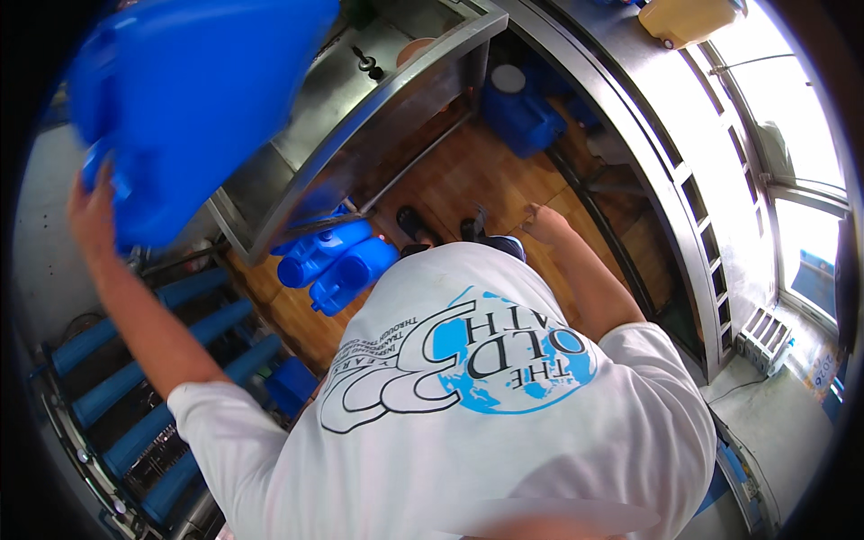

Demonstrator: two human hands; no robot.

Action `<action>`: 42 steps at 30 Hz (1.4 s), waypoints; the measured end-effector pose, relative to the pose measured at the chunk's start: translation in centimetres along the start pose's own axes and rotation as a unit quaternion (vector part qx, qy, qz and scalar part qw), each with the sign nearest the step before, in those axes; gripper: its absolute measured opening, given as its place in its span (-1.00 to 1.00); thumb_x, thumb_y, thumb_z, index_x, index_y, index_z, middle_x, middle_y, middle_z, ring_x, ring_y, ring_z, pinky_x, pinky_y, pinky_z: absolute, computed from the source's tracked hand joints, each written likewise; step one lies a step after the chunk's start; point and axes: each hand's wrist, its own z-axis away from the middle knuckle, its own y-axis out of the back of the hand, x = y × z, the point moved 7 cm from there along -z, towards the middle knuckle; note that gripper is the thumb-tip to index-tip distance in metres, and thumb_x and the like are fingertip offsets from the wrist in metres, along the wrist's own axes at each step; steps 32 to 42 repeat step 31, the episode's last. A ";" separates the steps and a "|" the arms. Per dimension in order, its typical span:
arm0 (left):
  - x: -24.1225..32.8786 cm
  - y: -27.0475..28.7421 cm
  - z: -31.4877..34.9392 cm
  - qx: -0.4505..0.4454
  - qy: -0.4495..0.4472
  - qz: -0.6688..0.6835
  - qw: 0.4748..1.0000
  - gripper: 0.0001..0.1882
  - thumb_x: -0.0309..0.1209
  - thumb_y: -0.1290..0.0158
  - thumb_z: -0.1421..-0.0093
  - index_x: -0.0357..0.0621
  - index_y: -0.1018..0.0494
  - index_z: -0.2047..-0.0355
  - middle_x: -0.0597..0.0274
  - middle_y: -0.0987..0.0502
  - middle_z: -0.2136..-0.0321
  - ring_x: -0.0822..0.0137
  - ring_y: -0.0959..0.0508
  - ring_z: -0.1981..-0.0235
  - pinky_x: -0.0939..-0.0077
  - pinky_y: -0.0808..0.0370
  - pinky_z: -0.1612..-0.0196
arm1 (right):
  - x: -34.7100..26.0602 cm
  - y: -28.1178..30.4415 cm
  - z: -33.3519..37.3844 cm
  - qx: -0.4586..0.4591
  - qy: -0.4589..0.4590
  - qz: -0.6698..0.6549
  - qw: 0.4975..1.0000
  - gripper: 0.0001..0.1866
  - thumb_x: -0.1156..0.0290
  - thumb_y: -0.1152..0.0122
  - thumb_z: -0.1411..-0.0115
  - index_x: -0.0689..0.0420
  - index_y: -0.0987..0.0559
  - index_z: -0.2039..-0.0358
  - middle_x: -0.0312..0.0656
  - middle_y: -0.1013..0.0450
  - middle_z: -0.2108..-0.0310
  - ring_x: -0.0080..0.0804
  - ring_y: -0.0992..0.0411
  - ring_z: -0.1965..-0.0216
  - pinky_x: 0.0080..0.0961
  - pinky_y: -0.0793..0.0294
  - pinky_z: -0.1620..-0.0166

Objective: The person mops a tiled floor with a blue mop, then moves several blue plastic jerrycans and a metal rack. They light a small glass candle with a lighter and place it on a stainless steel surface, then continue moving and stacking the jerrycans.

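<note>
A big blue plastic jerrycan (207, 108) fills the upper left, tilted and partly smeared by motion. My left hand (94, 211) is closed round its handle at the left side, arm stretched out. The can hangs over the near left end of a steel sink counter (387, 103). My right hand (546, 223) is down at my right side above the wooden floor, its fingers curled with nothing visible in them. Two blue jerrycans (355, 270) stand on the floor near my feet, beside the counter's leg.
At left is a conveyor of blue rollers (148, 391). Another blue jerrycan (522, 112) sits under the long steel counter (621, 81) ahead and to the right. A yellow container (688, 20) stands on that counter. Bright windows (792, 117) lie beyond, above a grey slatted box (765, 340).
</note>
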 end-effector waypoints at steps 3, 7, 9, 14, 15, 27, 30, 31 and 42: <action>1.7 -12.5 -0.6 -0.078 -0.069 -0.031 0.994 -0.60 -0.11 -0.28 -0.10 -0.11 -0.58 0.17 0.42 -0.53 0.47 0.54 -0.45 0.45 0.55 -0.41 0.34 | -0.6 0.0 1.1 0.013 -0.007 -0.048 0.999 -0.43 0.06 -0.18 -0.14 0.12 -0.45 -0.10 0.02 -0.45 -0.04 -0.04 -0.40 -0.08 -0.21 -0.38 -0.13; -0.3 -24.4 0.1 -0.145 -0.145 -0.148 0.967 -0.61 -0.16 -0.27 -0.06 -0.18 -0.56 0.21 0.14 -0.57 0.44 0.29 -0.57 0.39 0.39 -0.48 0.28 | -6.6 4.4 1.2 0.069 -0.003 -0.139 0.988 -0.53 0.13 -0.20 -0.13 0.06 -0.51 -0.02 0.01 -0.46 0.00 -0.01 -0.40 -0.06 -0.21 -0.37 -0.12; -2.1 -28.5 0.9 -0.173 -0.167 -0.180 0.954 -0.54 -0.05 -0.23 -0.05 -0.16 -0.54 0.20 -0.04 -0.56 0.26 -0.06 -0.56 0.22 0.18 -0.49 0.15 | -12.7 9.8 1.6 0.210 0.102 -0.179 0.956 -0.60 0.19 -0.18 -0.15 0.02 -0.52 0.01 -0.03 -0.48 0.05 -0.01 -0.41 -0.02 -0.18 -0.36 -0.10; -6.5 -32.5 1.2 -0.229 -0.091 -0.168 0.955 -0.50 -0.01 -0.20 -0.07 -0.17 -0.52 0.17 -0.03 -0.54 0.21 -0.05 -0.54 0.15 0.16 -0.47 0.09 | -30.7 20.7 -0.5 0.446 0.334 -0.061 0.828 -0.67 0.29 -0.24 -0.07 0.10 -0.61 0.14 -0.10 -0.51 0.11 -0.12 -0.42 0.00 -0.22 -0.34 -0.10; -7.0 -32.8 1.6 -0.237 -0.087 -0.153 0.955 -0.49 0.00 -0.20 -0.07 -0.17 -0.52 0.16 -0.03 -0.54 0.20 -0.05 -0.54 0.15 0.16 -0.47 0.08 | -34.0 21.7 -1.5 0.475 0.367 -0.058 0.798 -0.69 0.30 -0.25 -0.05 0.08 -0.63 0.17 -0.10 -0.51 0.09 -0.10 -0.41 -0.01 -0.19 -0.32 -0.11; -17.2 -27.0 6.1 -0.185 -0.037 -0.191 0.963 -0.51 0.01 0.07 -0.30 -0.23 -0.42 0.15 -0.16 -0.54 0.24 -0.13 -0.56 0.26 0.07 -0.46 0.23 | -48.1 23.5 -14.4 0.392 0.277 0.087 0.873 -0.27 -0.16 -0.18 -0.05 -0.10 -0.42 -0.20 -0.07 -0.16 -0.30 -0.06 0.00 -0.36 0.01 0.12 -0.37; -18.4 -28.0 4.4 -0.187 0.017 -0.237 0.953 -0.52 0.03 0.11 -0.31 -0.18 -0.42 0.15 -0.19 -0.55 0.26 -0.13 -0.56 0.26 0.05 -0.46 0.25 | -47.8 23.4 -13.7 0.406 0.241 0.067 0.879 -0.28 -0.14 -0.19 -0.05 -0.10 -0.41 -0.20 -0.06 -0.18 -0.28 -0.07 -0.02 -0.34 0.03 0.12 -0.36; -18.9 -28.2 3.8 -0.192 0.033 -0.216 0.957 -0.52 0.04 0.10 -0.31 -0.15 -0.43 0.13 -0.19 -0.55 0.26 -0.13 -0.57 0.25 0.05 -0.46 0.25 | -47.7 23.3 -13.7 0.402 0.240 0.065 0.881 -0.28 -0.14 -0.19 -0.05 -0.10 -0.41 -0.20 -0.06 -0.18 -0.28 -0.07 -0.02 -0.34 0.03 0.12 -0.36; -18.9 -28.2 3.8 -0.192 0.033 -0.216 0.957 -0.52 0.04 0.10 -0.31 -0.15 -0.43 0.13 -0.19 -0.55 0.26 -0.13 -0.57 0.25 0.05 -0.46 0.25 | -47.7 23.3 -13.7 0.402 0.240 0.065 0.881 -0.28 -0.14 -0.19 -0.05 -0.10 -0.41 -0.20 -0.06 -0.18 -0.28 -0.07 -0.02 -0.34 0.03 0.12 -0.36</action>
